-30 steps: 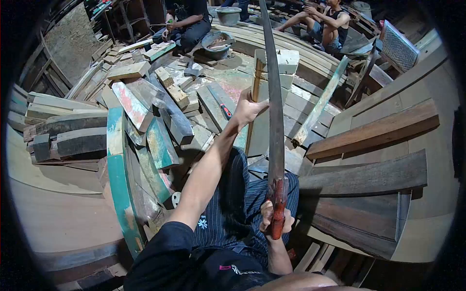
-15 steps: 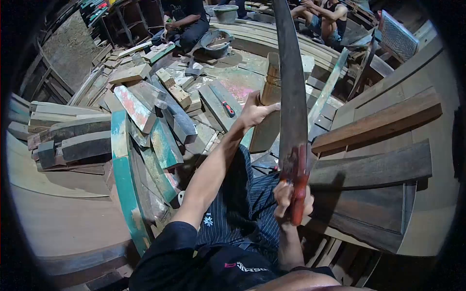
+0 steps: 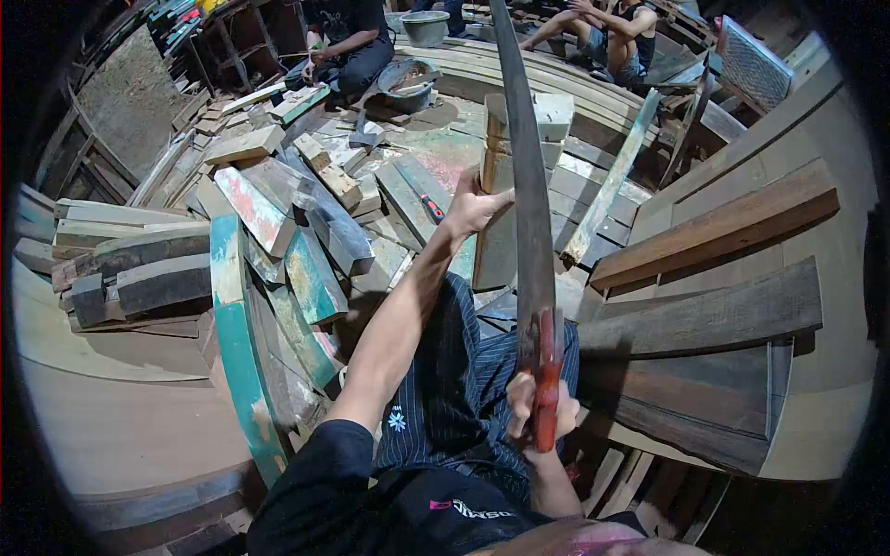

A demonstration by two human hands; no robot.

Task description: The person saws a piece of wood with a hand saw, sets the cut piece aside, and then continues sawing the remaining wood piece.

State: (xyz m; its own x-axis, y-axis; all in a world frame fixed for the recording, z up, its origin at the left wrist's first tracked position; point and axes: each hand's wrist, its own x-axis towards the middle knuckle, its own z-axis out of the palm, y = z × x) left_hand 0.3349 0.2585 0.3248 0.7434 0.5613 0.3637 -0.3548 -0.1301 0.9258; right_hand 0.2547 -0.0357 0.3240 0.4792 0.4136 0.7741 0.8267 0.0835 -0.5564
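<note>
R hand (image 3: pixel 521 405) clamped round red handle (image 3: pixel 547 394) of long saw (image 3: pixel 531 204), low & centre-R, in front of lap. Fingers wrap both sides; handle covers mid of grip. Saw's long axis runs fwd from R hand, away from body, tip leaning slightly L. Broad face more or less to camera.

L hand (image 3: pixel 479 208) fwd of R, arm at full reach; gripped on near part of upright board (image 3: pixel 496 259), thumb pointing R twd blade. Board just L of blade, its long axis close to parallel w/ it in this view. L hand nearer board, R hand nearer saw; key relation = blade immediately R of L thumb & board. Touching or a gap btwn: can't tell, camera looks along that line.

Pale block (image 3: pixel 554 116) beyond, partly behind blade. Red-blk handled tool (image 3: pixel 432 208) on grey timber (image 3: pixel 405 196), L of L hand, near, not held. Brown beam (image 3: pixel 718 230) well off to R.

Hidden/unclear: saw tip cut off at top edge of frame. Teeth not resolved, so cutting edge unsure. L fingers' far ends masked by board. Board's foot lost among offcuts & trouser leg. Co-worker (image 3: pixel 348 46) top L, head out of frame. Corners blk from lens.
</note>
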